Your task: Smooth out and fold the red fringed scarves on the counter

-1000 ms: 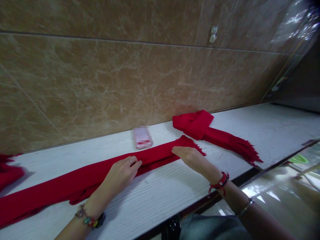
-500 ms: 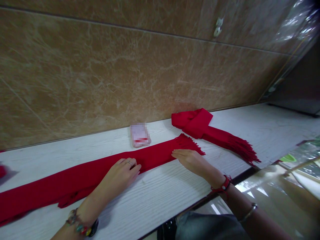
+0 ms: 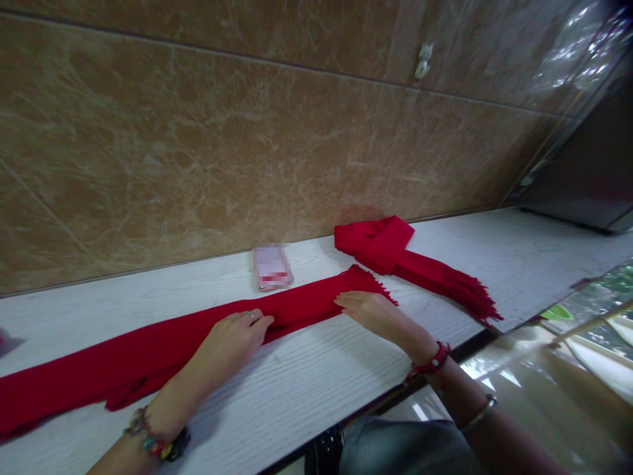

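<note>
A long red scarf [image 3: 163, 340] lies lengthwise along the white tabletop, its fringed end to the right and its left part running out of view. My left hand [image 3: 241, 336], with a ring on one finger, rests on the middle of it. Its fingers are bent and closed on the cloth at a small crease. Near the fringe, my right hand [image 3: 368, 313] lies flat on the scarf with fingers stretched out together. Behind the right hand sits a second red scarf [image 3: 383, 247], folded over on itself with its fringe toward the front right.
A phone-like object [image 3: 271, 267], partly blurred out, lies between the scarf and the brown marbled wall [image 3: 198, 152]. A dark grey box-shaped object [image 3: 583, 152] stands at the table's far right. The white table's [image 3: 306, 389] front edge runs close to my lap.
The view has shifted slightly, so everything sits a little further left. Both hands keep nearly the same places on the scarf.
</note>
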Action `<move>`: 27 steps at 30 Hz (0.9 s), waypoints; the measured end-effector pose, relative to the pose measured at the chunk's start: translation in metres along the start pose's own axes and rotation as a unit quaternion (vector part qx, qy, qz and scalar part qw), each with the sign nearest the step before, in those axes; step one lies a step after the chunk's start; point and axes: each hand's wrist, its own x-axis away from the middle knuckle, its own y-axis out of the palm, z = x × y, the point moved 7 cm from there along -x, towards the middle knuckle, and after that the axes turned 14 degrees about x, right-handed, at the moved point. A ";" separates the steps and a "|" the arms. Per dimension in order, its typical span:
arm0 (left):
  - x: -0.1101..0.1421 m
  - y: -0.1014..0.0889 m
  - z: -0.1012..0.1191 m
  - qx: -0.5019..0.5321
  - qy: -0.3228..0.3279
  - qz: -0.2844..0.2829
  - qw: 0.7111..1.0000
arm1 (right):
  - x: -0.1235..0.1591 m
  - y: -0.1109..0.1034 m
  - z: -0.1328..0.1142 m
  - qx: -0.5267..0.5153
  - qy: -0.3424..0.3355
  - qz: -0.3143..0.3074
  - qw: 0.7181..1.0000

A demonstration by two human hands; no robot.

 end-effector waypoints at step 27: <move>-0.012 -0.013 0.006 0.037 -0.001 -0.085 0.996 | -0.004 -0.003 0.028 -0.156 0.075 -0.079 0.982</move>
